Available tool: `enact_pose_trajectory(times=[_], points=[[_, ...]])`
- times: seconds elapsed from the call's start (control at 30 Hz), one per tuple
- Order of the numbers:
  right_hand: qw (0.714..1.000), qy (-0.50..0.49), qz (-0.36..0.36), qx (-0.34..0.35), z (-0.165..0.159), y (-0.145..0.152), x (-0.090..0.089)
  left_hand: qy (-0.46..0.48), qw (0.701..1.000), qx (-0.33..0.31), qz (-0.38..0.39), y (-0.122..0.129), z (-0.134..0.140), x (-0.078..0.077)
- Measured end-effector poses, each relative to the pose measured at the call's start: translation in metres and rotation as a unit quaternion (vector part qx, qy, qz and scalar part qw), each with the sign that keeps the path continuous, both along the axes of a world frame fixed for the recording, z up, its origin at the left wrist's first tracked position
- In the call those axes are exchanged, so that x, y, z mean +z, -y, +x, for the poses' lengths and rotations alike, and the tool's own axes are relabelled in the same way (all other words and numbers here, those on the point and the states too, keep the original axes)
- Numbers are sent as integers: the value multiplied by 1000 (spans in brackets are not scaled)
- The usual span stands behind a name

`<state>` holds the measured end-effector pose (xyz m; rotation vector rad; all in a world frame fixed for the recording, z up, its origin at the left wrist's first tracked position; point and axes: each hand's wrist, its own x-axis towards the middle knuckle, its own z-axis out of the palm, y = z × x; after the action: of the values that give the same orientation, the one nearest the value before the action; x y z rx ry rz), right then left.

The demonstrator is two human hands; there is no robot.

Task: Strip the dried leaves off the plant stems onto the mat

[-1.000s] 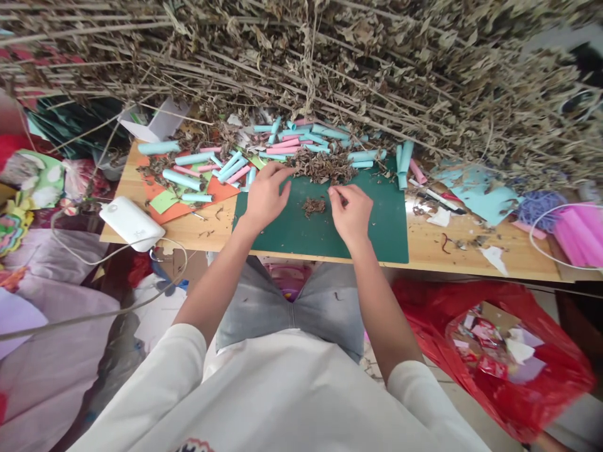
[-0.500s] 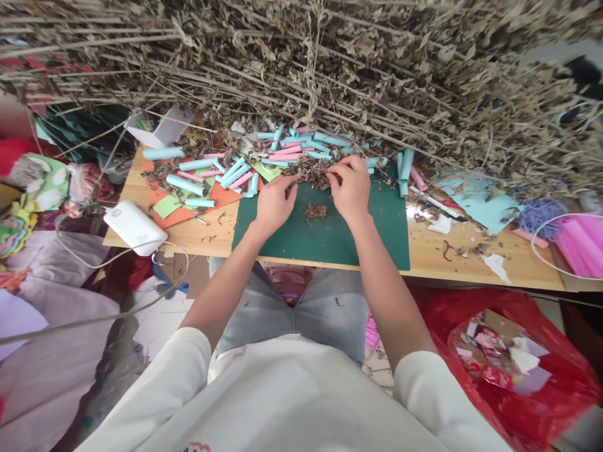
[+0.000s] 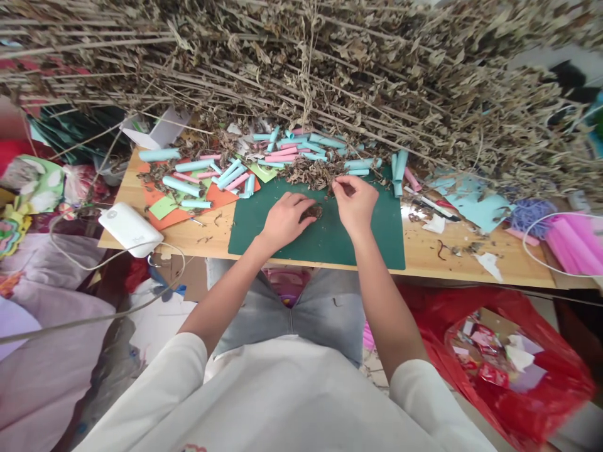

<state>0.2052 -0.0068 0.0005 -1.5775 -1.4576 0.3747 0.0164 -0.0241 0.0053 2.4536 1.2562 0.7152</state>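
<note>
A green cutting mat (image 3: 264, 226) lies on the wooden table in front of me. My left hand (image 3: 288, 218) is low over its middle, thumb and fingers apart, curved around the side of a small heap of crumbled dried leaves (image 3: 318, 213) that they partly cover. My right hand (image 3: 357, 202) pinches bits of dried leaf at the right end of a larger dried-leaf pile (image 3: 308, 172), which lies along the mat's back edge. Rolled blue paper tubes (image 3: 191, 165) and pink paper tubes (image 3: 281, 157) are strewn behind and left of the mat.
Bundled dried stalks (image 3: 377, 81) span the back. A white power bank (image 3: 129, 227) with a cable sits at the table's left edge. Blue paper (image 3: 473, 198), a pen (image 3: 436, 204) and scraps lie to the right. A red plastic bag (image 3: 560, 383) of rubbish is at lower right.
My left hand has come down and toward me, from the larger leaf pile to the small heap. My right hand has lowered slightly and stays pinched by the larger pile.
</note>
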Motion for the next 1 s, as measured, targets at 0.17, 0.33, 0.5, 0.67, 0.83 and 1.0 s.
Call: enact_pose_trajectory(times=[0.17, 0.33, 0.5, 0.67, 0.83, 1.0], points=[[995, 90, 23, -18, 3, -14, -3, -45, 999, 9, 6, 1, 24, -3], [978, 207, 6, 32, 14, -5, 5, 28, 999, 41, 13, -6, 2, 6], [980, 196, 24, 16, 14, 28, 10, 39, 970, 220, 92, -36, -85, 12], [985, 151, -46, 75, -7, 47, -1, -42, 962, 266, 38, -49, -114, 4], [983, 146, -79, 81, -17, 48, -8, -41, 955, 291, 36, -48, -107, -3], [985, 127, -78, 84, -19, 50, -9, 124, 963, 218, 105, -35, -98, -3]])
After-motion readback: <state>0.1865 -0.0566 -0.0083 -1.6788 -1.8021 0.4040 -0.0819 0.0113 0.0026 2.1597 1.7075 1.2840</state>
